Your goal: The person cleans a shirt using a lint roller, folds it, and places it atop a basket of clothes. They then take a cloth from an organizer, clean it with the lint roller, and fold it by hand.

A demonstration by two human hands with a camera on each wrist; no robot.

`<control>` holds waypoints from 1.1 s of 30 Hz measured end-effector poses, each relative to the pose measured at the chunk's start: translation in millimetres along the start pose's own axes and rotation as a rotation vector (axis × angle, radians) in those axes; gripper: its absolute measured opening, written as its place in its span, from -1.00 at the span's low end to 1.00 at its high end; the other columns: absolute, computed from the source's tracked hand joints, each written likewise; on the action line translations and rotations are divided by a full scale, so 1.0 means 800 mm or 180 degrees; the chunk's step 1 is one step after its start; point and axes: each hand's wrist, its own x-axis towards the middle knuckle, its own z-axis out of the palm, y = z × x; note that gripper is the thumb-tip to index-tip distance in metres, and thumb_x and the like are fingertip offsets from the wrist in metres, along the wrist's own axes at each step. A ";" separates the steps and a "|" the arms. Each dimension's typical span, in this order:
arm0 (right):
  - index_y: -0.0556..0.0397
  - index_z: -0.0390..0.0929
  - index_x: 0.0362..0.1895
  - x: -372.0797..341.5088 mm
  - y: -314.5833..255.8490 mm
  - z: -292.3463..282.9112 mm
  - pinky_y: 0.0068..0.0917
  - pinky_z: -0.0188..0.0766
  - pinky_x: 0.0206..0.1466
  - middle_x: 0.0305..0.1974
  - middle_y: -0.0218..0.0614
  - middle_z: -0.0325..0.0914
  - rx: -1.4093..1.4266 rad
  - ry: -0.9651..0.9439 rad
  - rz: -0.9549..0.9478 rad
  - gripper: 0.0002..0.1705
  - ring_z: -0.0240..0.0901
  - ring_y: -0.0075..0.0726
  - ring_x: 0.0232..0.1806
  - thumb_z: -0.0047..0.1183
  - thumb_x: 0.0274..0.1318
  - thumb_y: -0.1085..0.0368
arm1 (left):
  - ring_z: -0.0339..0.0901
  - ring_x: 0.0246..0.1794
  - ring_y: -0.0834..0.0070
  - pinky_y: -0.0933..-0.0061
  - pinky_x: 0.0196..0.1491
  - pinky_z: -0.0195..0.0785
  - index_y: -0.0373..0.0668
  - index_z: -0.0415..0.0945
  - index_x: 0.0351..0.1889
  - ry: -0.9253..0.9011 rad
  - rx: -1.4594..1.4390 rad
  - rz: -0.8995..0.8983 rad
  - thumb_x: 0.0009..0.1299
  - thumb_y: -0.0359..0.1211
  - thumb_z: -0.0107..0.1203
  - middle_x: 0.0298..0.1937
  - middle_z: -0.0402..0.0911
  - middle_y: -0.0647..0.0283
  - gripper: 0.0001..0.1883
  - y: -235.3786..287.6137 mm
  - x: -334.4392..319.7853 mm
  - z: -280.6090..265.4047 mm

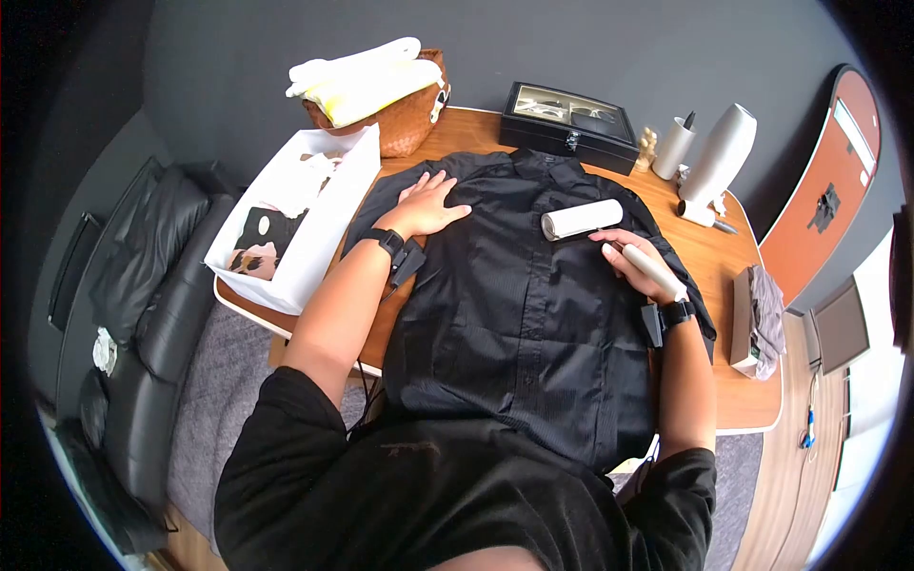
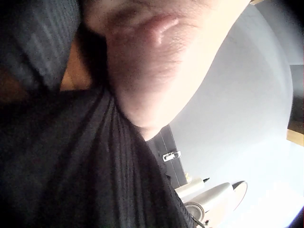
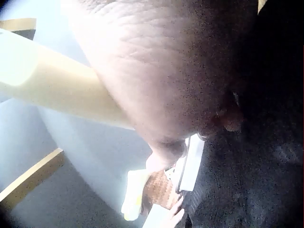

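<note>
White cylindrical lint roller [image 1: 581, 220] over the black cloth shirt [image 1: 486, 295], axis roughly nine-to-three, at ten o'clock from the nearer right hand [image 1: 634, 270], which grips its handle; left hand [image 1: 427, 206] rests outstretched.

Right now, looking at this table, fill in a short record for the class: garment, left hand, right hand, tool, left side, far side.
Garment: black shirt, spread on the wooden table
Left hand: resting on the shirt
Right hand: gripping the roller's handle
Tool: white roller, over the shirt; contact unclear
Left side: white box, holding items
Far side: black case; brown bag
</note>
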 end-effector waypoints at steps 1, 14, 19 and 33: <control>-0.09 0.66 0.20 0.000 0.002 -0.002 -0.58 0.38 -0.24 -0.32 -0.54 0.56 -0.0002 0.0008 -0.0002 -0.68 0.35 -0.66 -0.37 0.12 0.49 0.13 | -0.29 0.76 0.10 -0.09 0.65 -0.30 -0.03 0.08 0.67 -0.0017 0.0015 -0.0011 0.48 0.33 -0.01 0.75 -0.12 0.09 -0.05 0.001 -0.001 -0.002; 0.01 0.64 -0.29 0.000 0.033 -0.046 -0.62 -0.01 -0.55 -0.61 -0.61 0.25 0.2083 0.1842 0.0562 -0.49 0.12 -0.65 -0.61 0.09 0.43 -0.18 | -0.28 0.76 0.09 -0.09 0.65 -0.30 -0.03 0.09 0.67 0.0003 -0.0038 0.0010 0.49 0.33 -0.03 0.75 -0.11 0.09 -0.05 0.002 -0.004 -0.002; 0.08 0.61 -0.44 0.006 0.003 -0.041 -0.59 -0.04 -0.64 -0.66 -0.58 0.24 0.2072 0.2227 0.0369 -0.42 0.11 -0.63 -0.70 0.03 0.46 -0.15 | -0.29 0.76 0.08 -0.10 0.65 -0.31 -0.03 0.09 0.67 0.0002 -0.0039 -0.0003 0.49 0.34 -0.04 0.75 -0.11 0.09 -0.06 0.004 -0.005 -0.003; 0.17 0.62 -0.11 0.004 -0.063 0.003 -0.55 0.53 -0.22 -0.42 -0.35 0.59 0.2045 0.1374 -0.0094 -0.43 0.72 -0.36 -0.17 -0.11 0.57 -0.13 | -0.34 0.77 0.08 -0.09 0.66 -0.35 -0.06 0.06 0.68 -0.0101 -0.0011 -0.0021 0.43 0.38 0.01 0.76 -0.16 0.06 0.03 0.010 -0.012 -0.010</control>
